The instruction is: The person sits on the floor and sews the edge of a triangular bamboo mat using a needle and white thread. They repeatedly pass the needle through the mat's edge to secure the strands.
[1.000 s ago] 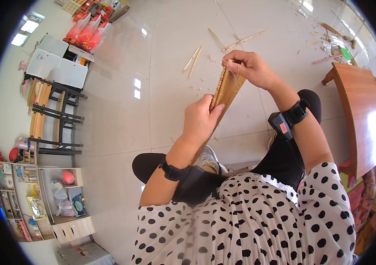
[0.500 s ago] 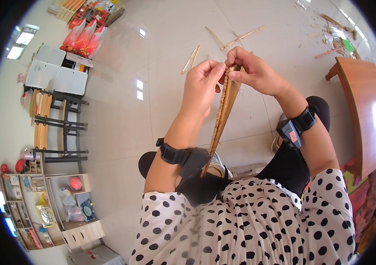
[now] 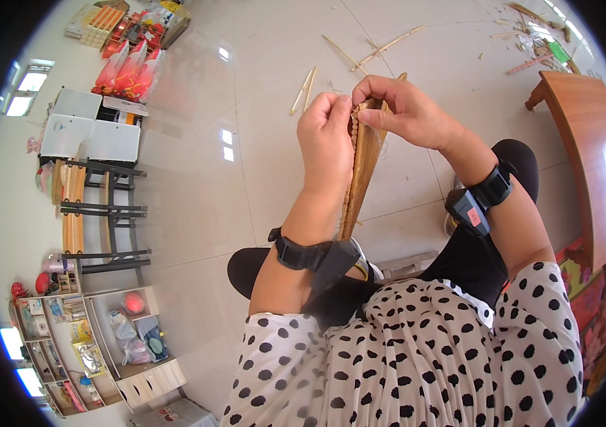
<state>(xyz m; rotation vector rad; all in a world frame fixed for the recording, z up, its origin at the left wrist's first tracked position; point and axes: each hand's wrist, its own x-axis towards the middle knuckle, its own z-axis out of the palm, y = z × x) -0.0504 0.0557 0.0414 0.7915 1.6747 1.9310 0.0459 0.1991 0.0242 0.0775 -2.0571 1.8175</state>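
A long, stiff, golden-brown strip-like piece [image 3: 367,160] hangs between my forearms, tapering down toward my lap. A pale braided edging [image 3: 351,186] runs along its left side. At its top end, my left hand [image 3: 325,142] pinches the edging between thumb and bent fingers. My right hand [image 3: 411,114] grips the same top end from the other side, its thumb lying across the brown face. The fingertips of both hands almost meet, and they hide the exact spot that they work on. My left forearm covers the piece's lower end.
Thin straw-coloured sticks [image 3: 386,47] lie on the tiled floor beyond my hands. Farther right are scraps and a green item [image 3: 557,51]. A brown wooden table [image 3: 587,149] stands at the right. Folded black-framed furniture [image 3: 107,210] and an open shelf unit [image 3: 114,331] line the left wall.
Both hands have shifted slightly to the left with the brown piece between them. The piece now shows more of its broad face, and my left forearm covers more of its lower end.
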